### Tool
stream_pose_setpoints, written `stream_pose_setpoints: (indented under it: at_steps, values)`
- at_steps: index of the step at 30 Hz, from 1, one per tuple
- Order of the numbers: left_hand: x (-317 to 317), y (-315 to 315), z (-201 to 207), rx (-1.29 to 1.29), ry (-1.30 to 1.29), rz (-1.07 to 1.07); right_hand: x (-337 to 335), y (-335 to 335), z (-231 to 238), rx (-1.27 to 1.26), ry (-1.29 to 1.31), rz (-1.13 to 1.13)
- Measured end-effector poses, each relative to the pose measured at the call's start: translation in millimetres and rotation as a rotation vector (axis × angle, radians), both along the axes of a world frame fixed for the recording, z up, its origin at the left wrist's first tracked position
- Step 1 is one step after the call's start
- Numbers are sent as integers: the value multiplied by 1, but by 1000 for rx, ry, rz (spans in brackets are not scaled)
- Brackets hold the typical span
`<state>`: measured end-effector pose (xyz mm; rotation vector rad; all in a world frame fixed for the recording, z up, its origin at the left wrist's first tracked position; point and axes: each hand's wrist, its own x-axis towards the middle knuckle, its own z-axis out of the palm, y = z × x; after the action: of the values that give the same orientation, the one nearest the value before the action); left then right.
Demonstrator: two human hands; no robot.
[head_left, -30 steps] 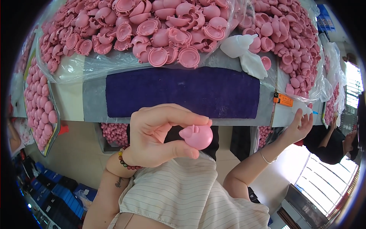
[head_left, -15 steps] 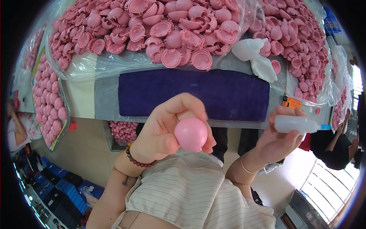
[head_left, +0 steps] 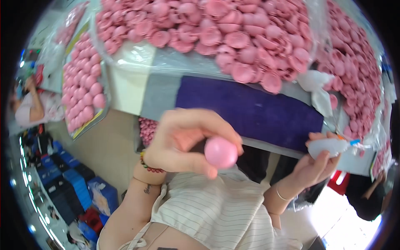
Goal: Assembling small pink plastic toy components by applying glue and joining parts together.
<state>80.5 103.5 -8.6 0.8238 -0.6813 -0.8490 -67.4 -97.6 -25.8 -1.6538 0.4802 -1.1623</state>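
My left hand [head_left: 168,131] is closed on a smooth pink plastic ball [head_left: 221,152], pinched between thumb and fingertips in front of my body. The hand is a little blurred. To the right, my right hand [head_left: 311,166] is wrapped around a translucent white squeeze bottle [head_left: 328,148]. Its blue-tipped nozzle points right, away from the ball. Bottle and ball are well apart. Behind both hands a dark purple cloth [head_left: 241,110] lies along the near edge of the table.
Pink half-shells [head_left: 246,41] lie heaped on clear plastic sheeting across the table, with another heap [head_left: 354,75] at right. A crumpled white cloth [head_left: 318,89] sits beside the purple one. At left is a tray of pink balls [head_left: 83,81]; another person [head_left: 35,106] sits beyond it.
The view has swung, so the table appears shifted right and tilted. My left hand has moved left relative to the purple cloth, with the ball nearer its fingertips. The bottle stays in my right hand.
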Motion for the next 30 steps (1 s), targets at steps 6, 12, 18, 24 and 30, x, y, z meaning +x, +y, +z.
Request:
stream_pose_setpoints:
  at_steps: [6, 12, 18, 24, 30]
  values:
    - [59, 89, 15, 735, -1032, 1223, -2, -3, -1, -16, 16, 106]
    - [77, 121, 1, 1095, -1321, 1163, 0, -1, 2, -28, 40, 112]
    - [73, 87, 13, 1021, -1319, 1225, 1, 1, 1, -20, 38, 87]
    - [68, 26, 12, 943, -1600, 810, 0, 2, 1, -33, 24, 68]
    - [75, 11, 5, 1041, -1305, 983, -1, 0, 0, -44, -2, 83]
